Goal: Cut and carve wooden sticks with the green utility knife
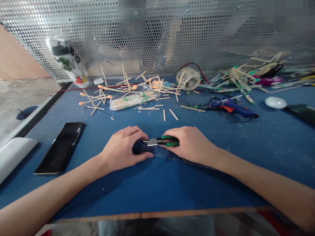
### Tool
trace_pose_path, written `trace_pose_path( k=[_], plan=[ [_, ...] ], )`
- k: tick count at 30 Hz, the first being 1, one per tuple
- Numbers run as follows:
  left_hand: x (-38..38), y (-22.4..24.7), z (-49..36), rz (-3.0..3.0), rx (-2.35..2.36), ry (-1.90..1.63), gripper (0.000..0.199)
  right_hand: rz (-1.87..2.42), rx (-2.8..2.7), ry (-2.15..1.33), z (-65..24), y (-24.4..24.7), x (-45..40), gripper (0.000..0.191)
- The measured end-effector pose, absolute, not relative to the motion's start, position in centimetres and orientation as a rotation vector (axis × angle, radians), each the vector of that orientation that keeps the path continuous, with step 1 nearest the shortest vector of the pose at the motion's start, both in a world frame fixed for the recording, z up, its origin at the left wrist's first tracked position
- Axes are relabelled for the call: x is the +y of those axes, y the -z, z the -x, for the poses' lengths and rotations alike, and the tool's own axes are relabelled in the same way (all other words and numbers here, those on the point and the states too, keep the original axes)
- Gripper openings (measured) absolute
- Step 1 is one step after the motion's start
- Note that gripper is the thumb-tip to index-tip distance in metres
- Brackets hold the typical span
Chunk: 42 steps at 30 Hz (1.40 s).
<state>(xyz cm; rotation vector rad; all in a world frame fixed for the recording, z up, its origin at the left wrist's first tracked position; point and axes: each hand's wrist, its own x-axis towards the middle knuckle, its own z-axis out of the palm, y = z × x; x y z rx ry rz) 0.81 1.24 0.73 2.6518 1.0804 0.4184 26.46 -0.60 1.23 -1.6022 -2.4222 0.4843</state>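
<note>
My right hand (190, 142) is closed around green-handled cutters (172, 141). Their flat metal jaws (152, 142) point left, toward my other hand. Opposite, my left hand (126, 144) curls with thumb and fingers bent inward, and the short end of a thin pale wooden stick (145, 141) shows at its fingertips, by the jaws. The dark space inside this grip is too shadowed to make out. Beneath both hands lies a clear strip (161, 152) with markings like a ruler's, partly covered by my right hand.
Behind my hands are loose sticks (173, 114), a packet of sticks (134, 100), a clear round container (188, 78) and a blue glue gun (231, 106). A black phone (60, 147) lies left. A tumbler (71, 62) leans against the perforated metal panel (162, 42). White case (275, 102) sits right.
</note>
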Motion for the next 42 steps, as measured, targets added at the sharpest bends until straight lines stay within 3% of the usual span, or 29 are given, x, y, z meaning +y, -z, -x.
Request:
trace_pose_path(
  k=[35,42],
  plan=[
    [1.33,-0.41,-0.72,-2.702,1.032,-0.494,0.025,1.635,-2.436,-0.536,-26.62,-0.90,-0.40,0.012],
    [1.37,-0.50,-0.75,-2.699,1.034,-0.474,0.025,1.582,-2.443,-0.588,-26.98,-1.43,-0.29,0.023]
  ],
)
